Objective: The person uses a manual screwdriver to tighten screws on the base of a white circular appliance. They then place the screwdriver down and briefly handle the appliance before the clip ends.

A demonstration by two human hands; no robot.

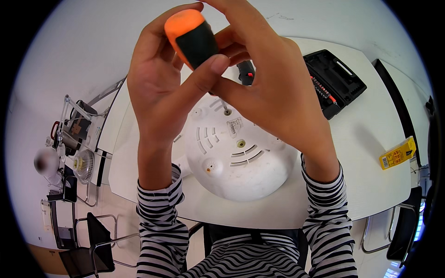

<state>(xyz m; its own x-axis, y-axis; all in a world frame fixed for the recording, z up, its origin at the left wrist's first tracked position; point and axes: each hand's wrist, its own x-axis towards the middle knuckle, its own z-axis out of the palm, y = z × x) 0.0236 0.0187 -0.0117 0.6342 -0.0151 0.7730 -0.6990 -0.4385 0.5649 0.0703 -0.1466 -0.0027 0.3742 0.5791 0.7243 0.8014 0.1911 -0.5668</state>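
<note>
Both my hands are raised over a table, closed around the thick orange-and-black handle of a screwdriver [194, 39]. The thumb of my left hand [160, 85] presses the handle's lower end, and its fingers curl up along the far side. Fingers of my right hand [289, 88] touch the handle from the right. Below the hands, a thin metal shaft reaches a recessed hole in a white rounded appliance [250, 178], whose vented underside faces up. Part of the shaft is hidden by my hands. A label and several recessed holes show on the appliance.
An open black tool case [343, 76] with bits lies at the far right of the white table [361, 185]. Partly behind my right hand is a black tool with red [245, 72]. A yellow box [397, 153] stands near the right edge. Chairs [99, 241] flank the table.
</note>
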